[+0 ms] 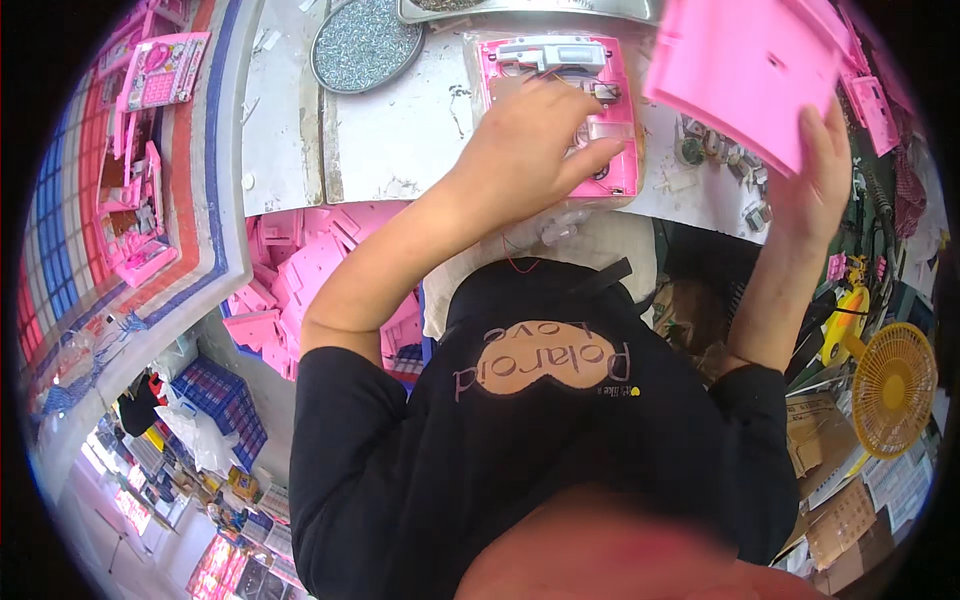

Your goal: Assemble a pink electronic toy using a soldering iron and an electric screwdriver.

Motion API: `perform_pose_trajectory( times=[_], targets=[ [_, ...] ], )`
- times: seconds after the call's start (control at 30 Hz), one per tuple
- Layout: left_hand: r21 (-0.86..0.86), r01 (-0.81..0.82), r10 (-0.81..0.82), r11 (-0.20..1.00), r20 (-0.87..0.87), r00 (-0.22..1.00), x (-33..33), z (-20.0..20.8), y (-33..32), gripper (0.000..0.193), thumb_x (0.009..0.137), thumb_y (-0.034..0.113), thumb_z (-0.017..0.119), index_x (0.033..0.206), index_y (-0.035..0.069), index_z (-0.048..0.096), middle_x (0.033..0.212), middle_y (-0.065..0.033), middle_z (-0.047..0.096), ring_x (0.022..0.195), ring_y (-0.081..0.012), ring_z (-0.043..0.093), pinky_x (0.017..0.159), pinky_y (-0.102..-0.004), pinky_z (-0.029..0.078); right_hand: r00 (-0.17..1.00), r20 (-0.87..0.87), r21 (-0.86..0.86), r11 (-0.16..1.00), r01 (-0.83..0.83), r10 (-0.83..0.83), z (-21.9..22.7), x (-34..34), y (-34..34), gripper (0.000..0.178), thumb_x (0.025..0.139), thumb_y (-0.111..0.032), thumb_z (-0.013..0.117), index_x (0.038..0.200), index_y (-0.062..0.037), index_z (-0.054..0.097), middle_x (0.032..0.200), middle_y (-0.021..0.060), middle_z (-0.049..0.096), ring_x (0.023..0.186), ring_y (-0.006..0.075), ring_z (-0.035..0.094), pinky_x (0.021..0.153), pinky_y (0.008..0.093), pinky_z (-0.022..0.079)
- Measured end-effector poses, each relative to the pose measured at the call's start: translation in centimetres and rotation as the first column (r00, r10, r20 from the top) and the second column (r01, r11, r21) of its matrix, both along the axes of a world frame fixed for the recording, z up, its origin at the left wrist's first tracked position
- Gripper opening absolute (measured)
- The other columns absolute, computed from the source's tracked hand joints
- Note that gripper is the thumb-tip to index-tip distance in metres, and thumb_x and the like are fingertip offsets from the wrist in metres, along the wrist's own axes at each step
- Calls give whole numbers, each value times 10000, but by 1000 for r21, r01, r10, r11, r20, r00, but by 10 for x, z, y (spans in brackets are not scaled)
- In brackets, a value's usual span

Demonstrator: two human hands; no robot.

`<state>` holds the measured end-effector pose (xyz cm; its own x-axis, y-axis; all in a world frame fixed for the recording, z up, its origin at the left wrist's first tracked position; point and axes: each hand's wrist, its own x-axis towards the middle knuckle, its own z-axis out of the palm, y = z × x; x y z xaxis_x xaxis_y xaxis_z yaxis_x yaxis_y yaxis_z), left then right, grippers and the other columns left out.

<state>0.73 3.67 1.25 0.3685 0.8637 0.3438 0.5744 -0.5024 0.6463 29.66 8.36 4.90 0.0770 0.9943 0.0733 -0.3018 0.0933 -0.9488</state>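
My right hand (828, 165) is closed on the lower right edge of a flat pink plastic panel (745, 75), raised and tilted above the right side of the table. My left hand (535, 130) lies over a pink plastic casing (625, 150) on the table in front of me. Its thumb stands apart from its fingers, and some fingertips are hidden behind the hand. Inside the casing are a grey-white oblong part (552, 56), thin wires and small metal parts. Clear plastic wrapping shows under the casing's near edge.
A round tray of small screws (367, 45) stands at the back left, beside a metal tray (530, 10). Small motor-like parts (735, 160) lie at right. A pile of pink shells (310, 270) fills the space below the table's left front. A yellow fan (895, 390) stands right.
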Motion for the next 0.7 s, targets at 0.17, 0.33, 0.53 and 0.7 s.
perform_pose_trajectory(
  times=[0.17, 0.33, 0.53, 0.7],
  targets=[
    [154, 24, 3, 988, -171, 985, 13, -11, 20, 332, 876, 264, 763, 1081, 19, 672, 1047, -155, 691, 958, -323, 671, 833, -406, 545, 1000, 2, 38, 999, -1, 1, -15, 36, -26, 507, 999, -80, 594, 1448, 94, 437, 1325, 178, 626, 1177, 216, 639, 1030, 349, 497],
    [118, 45, 0, 992, -356, 934, 22, -6, 22, 294, 852, 242, 762, 1036, 36, 658, 1022, -106, 675, 927, -277, 674, 751, -373, 563, 1000, 3, 13, 999, 30, -30, -30, 35, -42, 525, 992, -67, 601, 1459, 89, 417, 1335, 186, 619, 1202, 217, 629, 1053, 362, 487],
    [239, 163, -35, 957, -465, 885, 21, -11, 28, 279, 819, 213, 754, 1019, 67, 624, 991, -69, 626, 859, -233, 649, 683, -353, 549, 994, 110, -57, 998, 4, 2, -37, 33, -36, 553, 994, -78, 587, 1487, 83, 393, 1391, 195, 585, 1263, 246, 600, 1093, 389, 467],
    [252, 244, -107, 936, -457, 883, 9, -21, 31, 357, 801, 203, 754, 1094, 81, 590, 1041, -63, 612, 853, -225, 638, 674, -350, 541, 987, 155, -119, 993, -11, 29, -40, 26, -26, 603, 990, -84, 604, 1519, 76, 364, 1394, 193, 587, 1268, 245, 598, 1101, 378, 459]
  ],
)
